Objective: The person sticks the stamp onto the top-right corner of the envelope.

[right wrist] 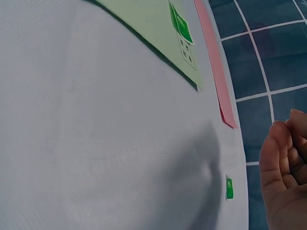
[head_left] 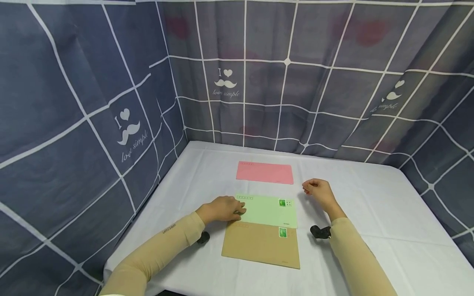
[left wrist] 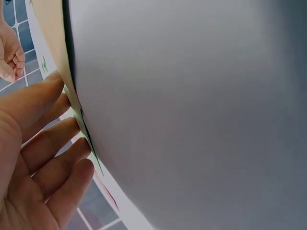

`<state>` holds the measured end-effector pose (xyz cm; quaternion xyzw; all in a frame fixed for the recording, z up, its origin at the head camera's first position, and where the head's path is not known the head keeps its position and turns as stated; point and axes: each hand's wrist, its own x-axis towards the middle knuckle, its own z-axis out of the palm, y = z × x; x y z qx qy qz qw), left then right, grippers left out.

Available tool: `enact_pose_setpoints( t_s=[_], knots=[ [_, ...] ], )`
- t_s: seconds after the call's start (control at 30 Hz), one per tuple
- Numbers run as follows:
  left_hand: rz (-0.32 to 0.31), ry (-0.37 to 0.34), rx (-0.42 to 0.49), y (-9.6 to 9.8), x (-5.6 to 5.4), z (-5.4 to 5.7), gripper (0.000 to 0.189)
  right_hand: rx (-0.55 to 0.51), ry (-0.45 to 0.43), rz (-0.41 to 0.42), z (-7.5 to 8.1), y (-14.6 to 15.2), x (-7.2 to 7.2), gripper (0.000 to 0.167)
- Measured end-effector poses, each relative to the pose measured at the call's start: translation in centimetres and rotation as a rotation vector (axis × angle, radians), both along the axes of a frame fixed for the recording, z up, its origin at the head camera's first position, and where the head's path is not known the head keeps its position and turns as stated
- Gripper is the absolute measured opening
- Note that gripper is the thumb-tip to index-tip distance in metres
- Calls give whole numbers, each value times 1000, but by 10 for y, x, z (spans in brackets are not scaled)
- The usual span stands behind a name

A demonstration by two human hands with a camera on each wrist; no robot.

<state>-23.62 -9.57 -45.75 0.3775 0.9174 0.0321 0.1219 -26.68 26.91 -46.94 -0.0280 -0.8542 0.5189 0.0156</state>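
My left hand [head_left: 223,208] rests on the left end of a light green envelope [head_left: 266,210], its fingers spread over the edge. A brown envelope [head_left: 261,245] overlaps that one's near edge; in the left wrist view my thumb touches the brown envelope [left wrist: 50,28]. Both envelopes carry a green stamp at the upper right. Farther back lies a pink envelope [head_left: 264,172]. My right hand [head_left: 319,191] hovers right of the pink envelope, fingers loosely curled, with nothing visible in them. A loose green stamp [right wrist: 229,188] lies on the cloth near this hand in the right wrist view.
A white cloth [head_left: 389,205] covers the table. Dark checked curtains [head_left: 259,82] hang behind it and along both sides. A black wrist device [head_left: 320,232] sits under the right sleeve, and another [head_left: 203,237] under the left sleeve.
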Motion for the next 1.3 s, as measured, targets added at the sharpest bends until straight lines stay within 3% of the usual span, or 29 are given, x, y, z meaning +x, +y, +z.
enact_pose_setpoints(
  t_s=[0.4,0.77,0.97,1.1,1.3],
  knots=[
    [12,8,-7,1,3,3,39,-65,22,-32,4,9,4,29],
    [1,47,-8,0,1,3,38,-58,14,-38,6,20,10,30],
    [-45,99,0,0,0,4,36,-82,18,-46,6,20,10,30],
    [-73,115,31,-1,-2,3,32,-91,-4,-48,5,19,12,30],
    [-51,104,94,-3,-14,5,32,-83,-3,-49,1,19,14,30]
  ],
)
